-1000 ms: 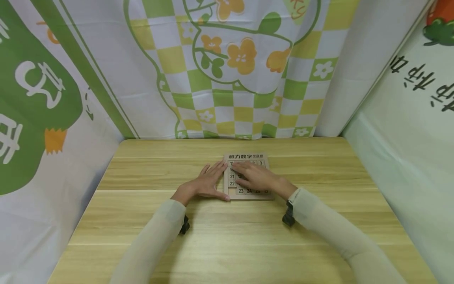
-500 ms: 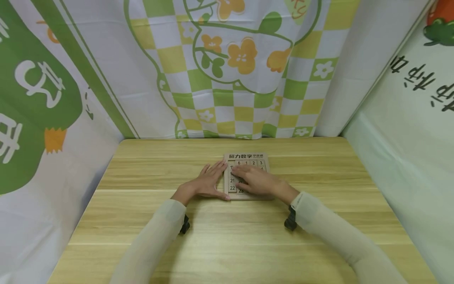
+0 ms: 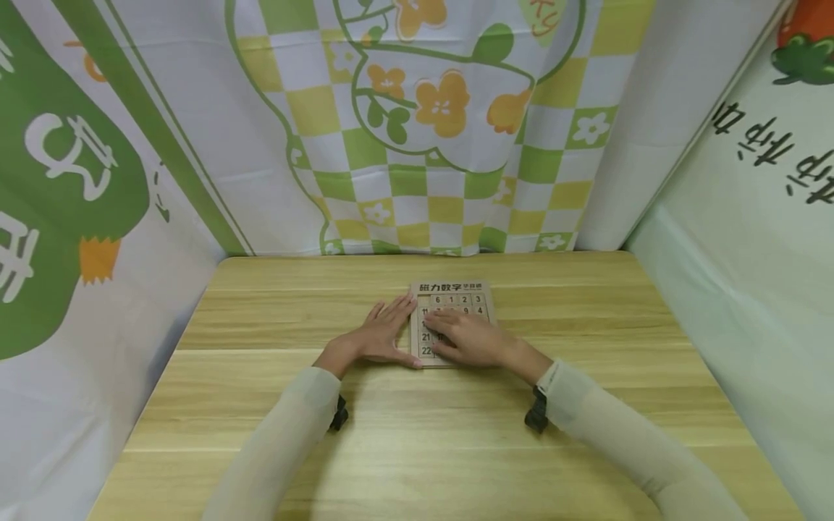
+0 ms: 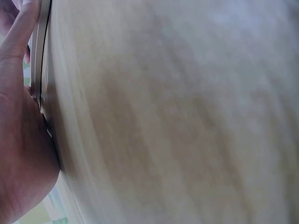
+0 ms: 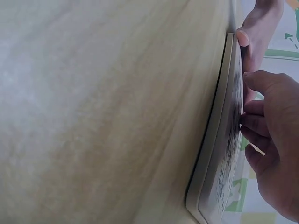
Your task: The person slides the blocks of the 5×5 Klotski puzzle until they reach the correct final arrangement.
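Note:
A wooden number slide puzzle (image 3: 449, 286) lies flat on the table, its square tiles printed with black numbers. My left hand (image 3: 378, 339) steadies its left side, fingers spread, fingertips at the upper left edge and thumb at the lower left corner. Over the tiles lies my right hand (image 3: 478, 341), its fingertips touching the left column and hiding much of the grid. The number 22 tile (image 3: 426, 351) sits at the bottom left, and the top left slot is bare. In the right wrist view, the fingertips (image 5: 247, 122) meet the puzzle's face.
The wooden table (image 3: 404, 441) extends around the puzzle on all sides. A curtain (image 3: 443, 195) with checks and flowers hangs behind its far edge, and printed white sheets (image 3: 723, 239) stand at both sides.
The left column of tiles has slid down toward me under my right fingers. Its gap has passed from the bottom left to the top left. My left hand stays put.

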A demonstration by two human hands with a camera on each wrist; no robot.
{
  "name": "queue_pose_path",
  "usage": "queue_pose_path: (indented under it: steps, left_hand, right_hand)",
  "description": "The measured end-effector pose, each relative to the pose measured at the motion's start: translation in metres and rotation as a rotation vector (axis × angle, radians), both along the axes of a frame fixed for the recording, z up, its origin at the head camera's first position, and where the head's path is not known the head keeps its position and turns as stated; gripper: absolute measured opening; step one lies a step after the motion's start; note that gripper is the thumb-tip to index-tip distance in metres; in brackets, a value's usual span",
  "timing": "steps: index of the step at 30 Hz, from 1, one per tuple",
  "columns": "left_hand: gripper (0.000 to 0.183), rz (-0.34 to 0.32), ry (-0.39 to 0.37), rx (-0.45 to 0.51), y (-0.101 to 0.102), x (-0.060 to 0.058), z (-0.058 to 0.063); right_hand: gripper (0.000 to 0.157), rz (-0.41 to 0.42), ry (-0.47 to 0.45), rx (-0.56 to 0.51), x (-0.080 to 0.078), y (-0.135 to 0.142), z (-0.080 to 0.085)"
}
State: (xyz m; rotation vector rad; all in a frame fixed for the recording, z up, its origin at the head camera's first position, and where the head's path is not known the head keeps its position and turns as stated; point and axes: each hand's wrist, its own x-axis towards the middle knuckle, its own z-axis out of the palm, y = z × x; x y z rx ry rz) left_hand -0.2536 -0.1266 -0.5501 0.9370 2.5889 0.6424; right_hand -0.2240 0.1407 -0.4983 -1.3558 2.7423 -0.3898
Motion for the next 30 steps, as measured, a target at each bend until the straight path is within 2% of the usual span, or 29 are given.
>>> queue_pose_path:
  steps: [7,15,25,30]
  left_hand:
    - [0.141,-0.005,0.006,-0.009,0.001,0.000,0.001]
    - [0.139,-0.009,-0.022,0.003,0.000,0.006,0.013]
    - [0.141,-0.004,0.003,-0.017,0.001,0.003,0.008]
    - [0.142,-0.001,0.013,-0.014,0.000,-0.001,-0.001]
  right_hand:
    - [0.058,0.008,0.004,-0.019,0.003,0.004,-0.002]
    - [0.057,0.009,0.002,-0.046,0.003,0.013,-0.003]
    - [0.057,-0.069,-0.002,-0.047,0.000,0.041,0.001]
    - [0.057,-0.092,0.017,-0.041,-0.004,0.057,0.002]
